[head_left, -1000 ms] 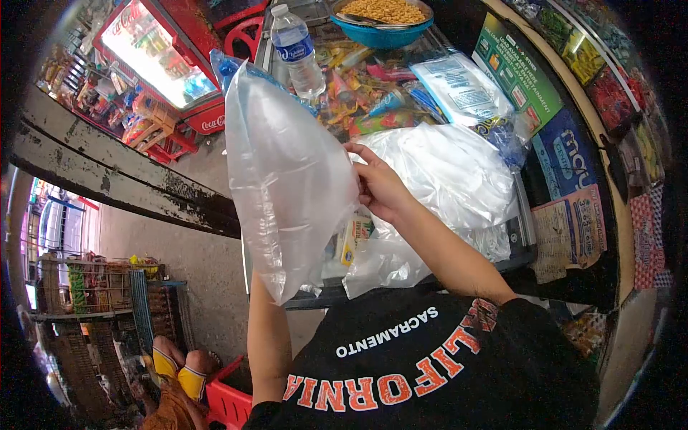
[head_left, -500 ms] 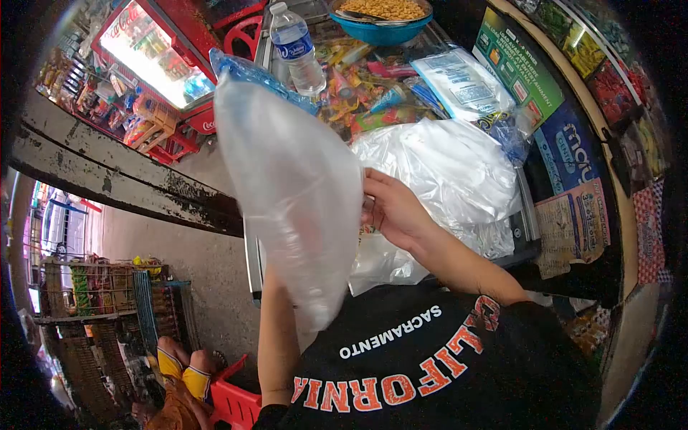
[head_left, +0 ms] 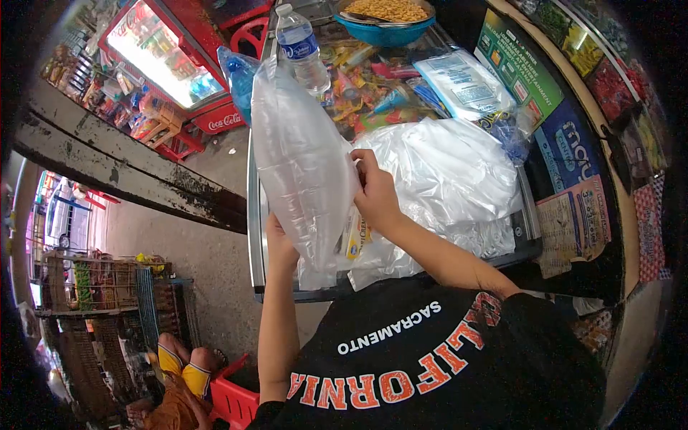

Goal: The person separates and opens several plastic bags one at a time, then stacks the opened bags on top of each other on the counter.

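A puffed-out translucent plastic bag [head_left: 304,154] stands upright above the table's left part. My right hand [head_left: 374,190] pinches its right edge, with the fingers curled. On the bag's lower left side is my left hand [head_left: 281,240], its fingers mostly hidden behind the plastic. A pile of clear plastic bags [head_left: 448,172] lies right of my right hand. Between the held bag and the pile, a small yellow and white packet [head_left: 355,236] shows.
A water bottle [head_left: 302,50], a blue bowl of nuts [head_left: 387,29] and a blue-white pack [head_left: 464,82] are on the table. Colourful packets lie under the tabletop. A red cooler [head_left: 168,54] stands at upper left. A seated person [head_left: 183,365] is at lower left.
The held bag has shifted slightly and looks fuller and more upright. My left hand now shows below it. My right hand has turned, and the yellow packet has come into clearer view.
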Demonstrator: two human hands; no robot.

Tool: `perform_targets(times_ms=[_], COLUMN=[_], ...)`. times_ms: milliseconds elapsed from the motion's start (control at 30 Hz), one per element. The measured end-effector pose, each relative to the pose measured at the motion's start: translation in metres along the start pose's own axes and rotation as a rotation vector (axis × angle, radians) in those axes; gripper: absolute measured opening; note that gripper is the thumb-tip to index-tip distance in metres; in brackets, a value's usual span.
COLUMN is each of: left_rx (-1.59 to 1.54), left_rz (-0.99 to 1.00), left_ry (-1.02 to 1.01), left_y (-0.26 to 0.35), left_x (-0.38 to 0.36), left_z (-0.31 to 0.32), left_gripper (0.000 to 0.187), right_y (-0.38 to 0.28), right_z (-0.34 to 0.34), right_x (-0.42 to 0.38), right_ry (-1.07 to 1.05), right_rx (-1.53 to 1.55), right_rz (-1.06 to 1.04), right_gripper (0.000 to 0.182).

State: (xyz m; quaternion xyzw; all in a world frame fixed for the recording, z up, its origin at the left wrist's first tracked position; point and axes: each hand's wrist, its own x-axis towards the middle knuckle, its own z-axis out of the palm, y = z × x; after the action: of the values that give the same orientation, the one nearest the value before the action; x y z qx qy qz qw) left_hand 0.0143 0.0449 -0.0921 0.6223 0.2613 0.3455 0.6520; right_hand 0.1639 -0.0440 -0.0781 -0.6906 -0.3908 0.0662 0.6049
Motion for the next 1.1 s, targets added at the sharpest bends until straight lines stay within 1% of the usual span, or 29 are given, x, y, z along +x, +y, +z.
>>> perform_targets(times_ms=[33, 67, 100, 133, 167, 200, 233, 267, 300, 333, 367, 400, 467, 567, 600, 667, 700, 733, 767, 800, 833, 867, 900, 933, 1000, 1033, 1100], left_rx=[-0.083, -0.169, -0.169, -0.249, -0.328, -0.328, -0.199, -0.069, -0.071, -0.081, -0.088, -0.085, 0.069, 0.294, 0.294, -0.776, -0.774, -0.692, -0.612, -0.611, -0.404, -0.198, -0.134, -0.135, -0.318, -0.323, -0.363], left_rz=[-0.047, -0.091, -0.085, -0.163, -0.243, -0.244, -0.305, -0.366, -0.371, -0.126, 0.121, 0.119, 0.023, -0.110, -0.104, -0.235, -0.230, -0.231, -0.229, -0.220, -0.204, -0.186, -0.246, -0.238, -0.351, -0.348, -0.420], left_ry=[0.033, 0.065, 0.065, 0.018, -0.030, -0.031, -0.085, -0.138, -0.136, -0.138, -0.141, -0.140, -0.118, -0.066, -0.063, -0.153, -0.163, -0.147, -0.127, -0.128, -0.133, -0.135, -0.148, -0.152, -0.163, -0.170, -0.200], left_y=[0.006, 0.015, 0.023, 0.031, 0.035, 0.036, 0.036, 0.036, -0.003, -0.071, -0.107, -0.102, -0.083, -0.042, -0.031, -0.004, 0.015, 0.037, 0.049, 0.051, 0.051, 0.048, 0.041, 0.027, 0.004, 0.015, 0.031], left_x=[-0.004, -0.007, -0.009, -0.012, -0.016, -0.020, -0.024, -0.027, -0.024, -0.014, -0.010, -0.009, -0.006, 0.000, 0.002, 0.012, 0.020, 0.031, 0.043, 0.057, 0.073, 0.086, 0.097, 0.105, 0.117, 0.111, 0.094], left_z=[0.004, 0.007, 0.008, 0.009, 0.010, 0.010, 0.010, 0.010, 0.000, -0.018, -0.027, -0.026, -0.024, -0.016, -0.015, -0.017, -0.015, -0.013, -0.012, -0.013, -0.014, -0.016, -0.019, -0.022, -0.025, -0.019, -0.011], left_gripper=[0.040, 0.042, 0.042, 0.044, 0.046, 0.046, 0.046, 0.047, 0.047, 0.047, 0.047, 0.047, 0.047, 0.047, 0.047, 0.041, 0.041, 0.040, 0.039, 0.039, 0.037, 0.036, 0.031, 0.031, 0.030, 0.030, 0.027], right_y=[-0.001, -0.002, -0.004, -0.008, -0.012, -0.017, -0.023, -0.024, -0.025, -0.026, -0.017, -0.005, 0.009, 0.001, 0.005, 0.016, 0.015, 0.013, 0.010, 0.006, 0.001, -0.004, -0.007, -0.004, 0.006, 0.004, 0.002], right_z=[-0.002, -0.006, -0.011, -0.017, -0.022, -0.027, -0.029, -0.028, -0.024, -0.021, -0.016, -0.011, -0.006, -0.008, -0.009, -0.013, -0.015, -0.016, -0.015, -0.015, -0.015, -0.016, -0.017, -0.015, -0.011, -0.011, -0.010], right_x=[-0.001, -0.001, 0.000, -0.001, -0.003, -0.005, -0.010, -0.014, -0.017, -0.018, -0.018, -0.017, -0.012, -0.002, 0.001, 0.011, 0.016, 0.020, 0.024, 0.029, 0.035, 0.043, 0.051, 0.058, 0.069, 0.073, 0.078], right_ry=[-0.001, -0.074, -0.148, -0.148, -0.172, -0.197, -0.228, -0.228, -0.232, -0.238, -0.229, -0.229, -0.147, -0.123, -0.123, 0.076, 0.060, 0.066, -0.009, -0.086, -0.084, -0.110, -0.133, -0.128, -0.146, -0.140, -0.256], right_rx=[0.005, 0.255, 0.502, 0.503, 0.709, 0.916, 0.953, 0.951, 0.918, 0.886, 0.769, 0.772, 0.102, 0.051, 0.052, -0.140, -0.072, -0.072, -0.047, -0.021, -0.019, -0.083, -0.149, -0.150, -0.319, -0.325, -0.376], right_rz=[-0.005, 0.226, 0.458, 0.455, 0.592, 0.727, 0.776, 0.779, 0.773, 0.767, 0.692, 0.695, 0.193, 0.184, 0.178, -0.227, -0.241, -0.246, -0.151, -0.057, -0.067, 0.007, 0.083, 0.075, 0.075, 0.073, 0.102], right_gripper=[0.018, 0.021, 0.024, 0.024, 0.027, 0.030, 0.033, 0.033, 0.032, 0.032, 0.030, 0.030, 0.031, 0.034, 0.034, 0.036, 0.036, 0.036, 0.034, 0.033, 0.033, 0.028, 0.025, 0.025, 0.018, 0.018, 0.016])
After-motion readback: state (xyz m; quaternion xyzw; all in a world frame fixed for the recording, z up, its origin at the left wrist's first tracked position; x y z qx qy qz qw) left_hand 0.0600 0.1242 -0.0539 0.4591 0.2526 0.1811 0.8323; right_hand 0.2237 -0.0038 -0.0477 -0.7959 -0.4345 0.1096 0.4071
